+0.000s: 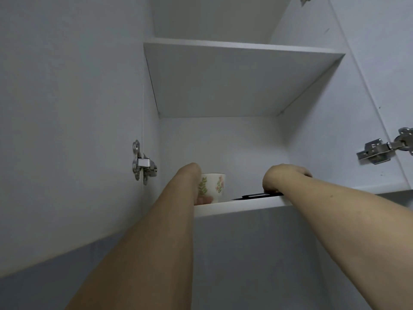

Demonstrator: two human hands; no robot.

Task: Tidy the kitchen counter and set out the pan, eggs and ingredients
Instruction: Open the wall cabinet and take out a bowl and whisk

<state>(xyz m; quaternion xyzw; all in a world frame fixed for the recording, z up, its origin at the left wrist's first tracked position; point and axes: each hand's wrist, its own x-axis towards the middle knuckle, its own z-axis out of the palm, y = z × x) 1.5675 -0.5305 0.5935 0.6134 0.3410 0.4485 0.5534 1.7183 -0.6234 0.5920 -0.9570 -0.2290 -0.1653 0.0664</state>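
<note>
I look up into an open white wall cabinet. A white cup with a green and pink floral print (215, 186) stands on the bottom shelf (241, 208). My left hand (196, 186) is around the cup's left side, with a fingertip showing at its base. My right hand (283, 177) reaches over a flat black object (257, 195) lying on the same shelf, fingers curled down onto its right end. Most of both hands is hidden behind the wrists and the shelf edge.
An upper shelf (234, 81) spans the cabinet above. Both doors stand open, with a metal hinge on the left (142, 163) and one on the right (380, 151). The underside of the cabinet fills the lower view.
</note>
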